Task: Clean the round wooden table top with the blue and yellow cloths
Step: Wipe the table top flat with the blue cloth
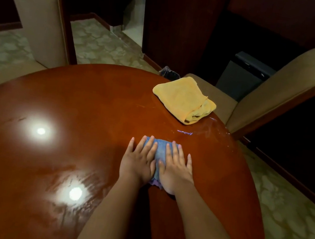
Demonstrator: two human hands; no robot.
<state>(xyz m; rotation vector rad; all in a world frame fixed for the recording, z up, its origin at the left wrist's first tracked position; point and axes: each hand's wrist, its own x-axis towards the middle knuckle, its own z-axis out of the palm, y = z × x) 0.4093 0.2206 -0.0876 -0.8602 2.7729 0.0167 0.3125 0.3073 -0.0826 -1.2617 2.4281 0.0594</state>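
Note:
The round wooden table top is glossy red-brown and fills most of the view. A folded blue cloth lies on it right of centre. My left hand and my right hand press flat on the cloth side by side, fingers straight and spread, covering most of it. A folded yellow cloth rests untouched near the far right rim of the table. Wet streaks shine between the two cloths and near the front left.
A beige padded chair stands beyond the table's far left edge. Another beige chair stands close to the right rim, behind the yellow cloth. A dark bin stands behind it, and a small dark object sits past the far rim.

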